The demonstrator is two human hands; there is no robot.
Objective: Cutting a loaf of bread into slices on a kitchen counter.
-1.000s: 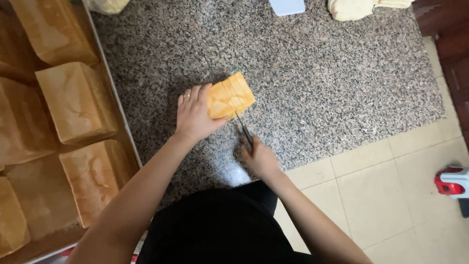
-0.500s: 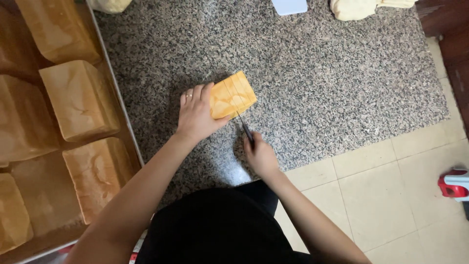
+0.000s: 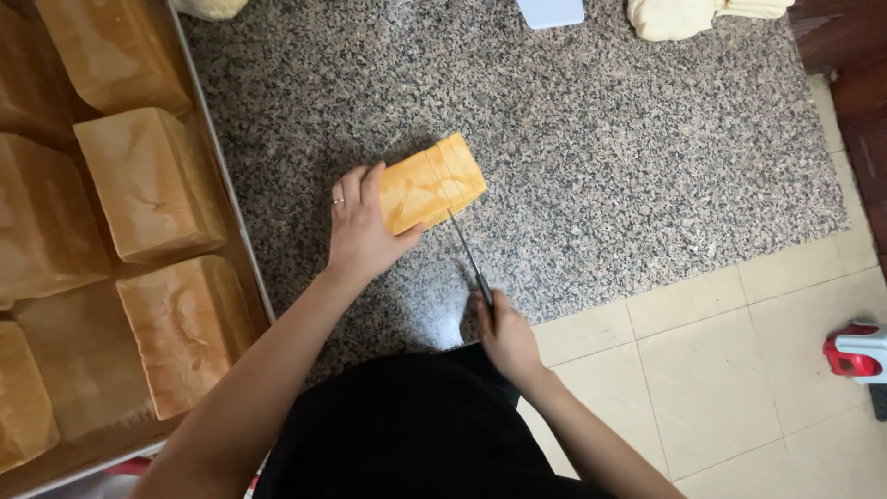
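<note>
Both hands (image 3: 360, 231) partly cover loaf (image 3: 432, 183), knife (image 3: 469, 259).

A metal tray (image 3: 214, 176) lies along the left edge of the speckled granite counter (image 3: 601, 166) and holds several tall golden-brown loaves (image 3: 152, 180), standing close together in rows. At the counter's far edge, a pale lump of dough (image 3: 208, 7) sits just beside the tray's upper corner. Further right along that far edge rests a small white scraper (image 3: 551, 11), and beyond it lie folded pieces of pale dough (image 3: 674, 17). Below the counter's right side spreads a cream tiled floor (image 3: 721, 370), with a red and white object (image 3: 859, 351) standing on it well apart from the counter.
</note>
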